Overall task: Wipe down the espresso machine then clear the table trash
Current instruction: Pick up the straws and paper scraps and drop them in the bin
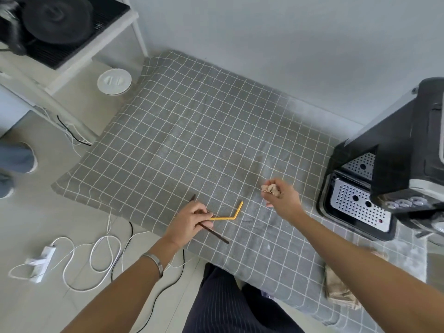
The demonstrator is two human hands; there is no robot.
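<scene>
The black espresso machine (396, 159) stands at the right edge of the table, its perforated metal drip tray (355, 205) facing me. My left hand (189, 222) is shut on a thin dark brown stick (216, 234) near the table's front edge, and its fingertips touch the near end of a bent yellow straw (234, 213). My right hand (283, 198) hovers over the checked grey tablecloth (192, 131), shut on a crumpled brown paper ball (270, 189). A folded beige cloth (341, 292) lies at the front right of the table.
A white bin with a swing lid (114, 82) stands on the floor at the table's far left corner. White and black cables (103, 255) and a power strip (39, 263) lie on the floor to the left. A white shelf (72, 56) holds dark items.
</scene>
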